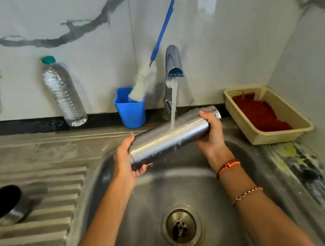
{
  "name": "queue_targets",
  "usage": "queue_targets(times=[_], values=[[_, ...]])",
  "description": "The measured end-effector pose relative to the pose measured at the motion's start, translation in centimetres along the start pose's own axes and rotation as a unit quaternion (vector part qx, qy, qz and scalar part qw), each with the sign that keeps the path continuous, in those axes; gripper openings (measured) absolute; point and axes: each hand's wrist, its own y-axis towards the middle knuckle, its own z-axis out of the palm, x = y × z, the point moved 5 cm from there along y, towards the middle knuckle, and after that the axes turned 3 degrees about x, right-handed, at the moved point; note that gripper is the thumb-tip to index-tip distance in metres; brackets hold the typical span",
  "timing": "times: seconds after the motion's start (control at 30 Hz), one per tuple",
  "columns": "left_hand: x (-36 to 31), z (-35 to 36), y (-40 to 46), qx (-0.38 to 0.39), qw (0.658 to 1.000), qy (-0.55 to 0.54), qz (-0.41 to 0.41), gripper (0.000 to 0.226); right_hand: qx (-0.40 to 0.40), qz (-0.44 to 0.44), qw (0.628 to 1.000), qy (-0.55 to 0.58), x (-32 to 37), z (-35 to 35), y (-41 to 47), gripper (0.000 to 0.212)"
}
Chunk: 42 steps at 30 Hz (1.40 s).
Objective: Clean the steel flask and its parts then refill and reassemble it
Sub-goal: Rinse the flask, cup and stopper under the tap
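Observation:
The steel flask (170, 137) lies almost level over the sink (110, 172), its neck pointing right. Water from the tap (173, 64) runs onto its middle. My left hand (124, 160) cups the flask's base end, fingers curled round it. My right hand (211, 134) grips the flask near the neck from below, thumb over the top. The flask's steel cap (5, 206) lies on its side on the ribbed drainboard at the left, dark inside showing.
A blue cup (131, 111) holding a bottle brush (144, 81) with a blue handle stands behind the sink. A clear plastic water bottle (63, 91) leans on the marble wall. A beige basket (249, 129) with a red cloth sits right of the sink.

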Motion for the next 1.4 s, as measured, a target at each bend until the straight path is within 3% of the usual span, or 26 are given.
queue_targets(times=[0.1,0.17,0.2,0.27,0.33,0.4,0.47,0.5,0.57,0.6,0.7,0.73,0.77,0.87,0.93,1.03,1.07,1.13,1.2,1.27,1.3,1.33,1.4], values=[[-0.7,0.6,-0.7,-0.028,0.976,0.041,0.212,0.005,-0.117,-0.006,0.991,0.065,-1.7,-0.2,1.3,0.038],[-0.6,0.7,-0.9,-0.028,0.965,0.046,0.257,0.011,-0.212,-0.11,0.97,0.032,-1.9,-0.5,1.4,0.048],[-0.4,0.5,-1.0,-0.032,0.966,0.04,0.254,0.013,-0.241,-0.188,0.95,-0.057,-1.6,-0.4,1.0,0.05],[-0.3,-0.2,-1.1,-0.042,0.968,0.032,0.247,0.014,-0.232,-0.327,0.863,-0.308,-1.0,0.5,0.3,0.05],[-0.5,-0.9,-0.9,-0.053,0.968,0.021,0.245,0.012,-0.181,-0.367,0.753,-0.516,-1.5,1.5,0.3,0.055],[-0.8,-0.8,-0.5,-0.049,0.967,0.018,0.249,0.008,-0.106,-0.405,0.648,-0.637,-2.9,3.0,-0.5,0.055],[-0.4,-0.3,-0.6,-0.054,0.967,0.023,0.25,0.009,0.041,-0.473,0.534,-0.7,-5.9,5.3,-2.8,0.045],[0.0,0.0,-0.9,-0.052,0.969,0.013,0.242,0.01,0.111,-0.493,0.499,-0.704,-7.1,6.0,-3.9,0.042],[0.9,0.3,-1.5,-0.044,0.975,-0.012,0.217,0.004,0.187,-0.494,0.495,-0.69,-6.5,6.4,-4.2,0.041],[1.0,0.2,-1.9,-0.047,0.975,-0.012,0.216,0.006,0.18,-0.487,0.511,-0.685,-5.1,6.1,-3.5,0.041],[-0.4,-0.4,-1.9,-0.059,0.967,0.008,0.247,0.006,0.042,-0.462,0.575,-0.674,-0.1,3.7,-1.0,0.041],[-0.7,-0.3,-1.6,-0.055,0.967,0.02,0.25,0.006,0.012,-0.462,0.573,-0.677,-0.3,3.6,-1.3,0.042],[-0.7,-0.1,-1.5,-0.051,0.969,0.025,0.241,0.005,0.015,-0.466,0.553,-0.691,-1.7,4.2,-2.3,0.041],[1.1,0.9,-1.6,-0.014,0.981,-0.039,0.189,0.004,0.123,-0.504,0.46,-0.721,-7.0,6.3,-5.8,0.041],[2.0,0.6,-1.8,-0.021,0.986,-0.055,0.159,0.012,0.139,-0.502,0.445,-0.728,-5.2,5.6,-5.3,0.041],[2.0,-1.4,-1.5,-0.079,0.984,-0.055,0.149,0.012,0.017,-0.44,0.528,-0.726,0.1,2.7,-2.7,0.042],[2.0,-1.7,-1.3,-0.084,0.985,-0.056,0.139,0.014,-0.005,-0.432,0.534,-0.727,0.0,2.7,-2.8,0.041],[2.3,-1.3,-1.3,-0.057,0.99,-0.077,0.102,0.024,0.036,-0.449,0.471,-0.758,-3.4,4.8,-4.4,0.04],[2.9,0.1,-1.3,-0.005,0.988,-0.137,0.072,0.026,0.148,-0.502,0.394,-0.755,-7.3,7.1,-6.5,0.041],[3.3,0.5,-1.4,-0.007,0.986,-0.154,0.056,0.025,0.211,-0.534,0.351,-0.74,-7.3,7.7,-6.8,0.043],[3.0,0.2,-1.4,-0.024,0.988,-0.142,0.062,0.026,0.206,-0.544,0.356,-0.732,-5.9,7.5,-6.0,0.043],[2.6,-0.5,-1.3,-0.047,0.987,-0.127,0.081,0.028,0.172,-0.533,0.393,-0.729,-3.9,6.9,-4.6,0.043],[1.4,-1.8,-0.9,-0.08,0.984,-0.092,0.13,0.029,0.036,-0.467,0.524,-0.712,0.7,5.1,-2.1,0.043]])
